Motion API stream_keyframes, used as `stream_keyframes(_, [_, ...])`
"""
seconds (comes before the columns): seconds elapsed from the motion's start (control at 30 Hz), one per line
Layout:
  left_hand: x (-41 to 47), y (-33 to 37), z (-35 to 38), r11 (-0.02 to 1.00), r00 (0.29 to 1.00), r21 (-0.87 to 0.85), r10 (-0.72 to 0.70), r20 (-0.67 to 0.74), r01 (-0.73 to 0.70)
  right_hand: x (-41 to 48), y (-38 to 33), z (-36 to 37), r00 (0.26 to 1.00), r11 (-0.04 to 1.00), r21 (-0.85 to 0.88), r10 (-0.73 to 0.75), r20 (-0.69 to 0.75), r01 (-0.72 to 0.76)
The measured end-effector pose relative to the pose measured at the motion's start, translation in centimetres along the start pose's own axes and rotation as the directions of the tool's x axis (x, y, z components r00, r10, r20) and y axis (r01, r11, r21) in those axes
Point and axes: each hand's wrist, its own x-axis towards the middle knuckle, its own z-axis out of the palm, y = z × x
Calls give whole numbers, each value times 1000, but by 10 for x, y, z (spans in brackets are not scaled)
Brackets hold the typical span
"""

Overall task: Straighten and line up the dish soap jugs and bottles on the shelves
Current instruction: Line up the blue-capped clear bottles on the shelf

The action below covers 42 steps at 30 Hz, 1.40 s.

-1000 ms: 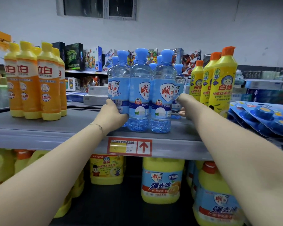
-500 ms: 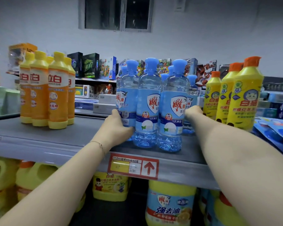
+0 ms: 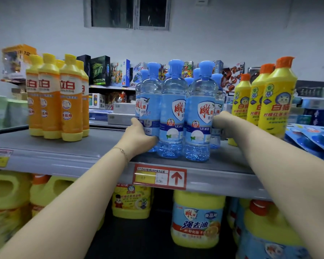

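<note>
1. Standing at the grey shelf [image 3: 64, 154], a person presses both hands against a cluster of clear blue dish soap bottles [image 3: 174, 113] near the front edge.
2. Left hand [image 3: 138, 135] cups the lower side of the leftmost bottle, thumb up against its label, grasping it.
3. Right hand [image 3: 223, 121] is flat against the cluster's right side; fingers are hidden behind the bottles, so I cannot tell how firmly it grips.
4. Orange-labelled bottles [image 3: 60, 98] stand upright, well apart to the left.
5. Yellow bottles with orange caps [image 3: 273, 98] stand just right of the cluster.
6. Yellow jugs [image 3: 196, 219] sit on the shelf below, under a red price tag [image 3: 159, 177].
</note>
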Motion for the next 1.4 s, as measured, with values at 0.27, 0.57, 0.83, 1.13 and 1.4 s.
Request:
stream_keyframes(0.27, [-5,1,-3,996,1000,-95,3,-1,-3,-44,16,-24,996,997,47,-69,53,66])
stream_keyframes(0.57, [-9,3,-8,981,999,-192,-9,53,19,-93,29,-22,977,948,279,-189,98,156])
stream_keyframes(0.83, [-9,4,-5,967,997,-253,28,67,-10,-95,39,-17,976,963,156,-217,-23,217])
stream_keyframes(1.13, [-8,3,-5,965,998,-263,20,64,-3,-90,41,-13,970,967,86,-233,-66,239])
stream_keyframes(1.4, [-9,5,-4,968,998,-250,14,69,4,-82,40,-13,974,973,48,-225,-8,225])
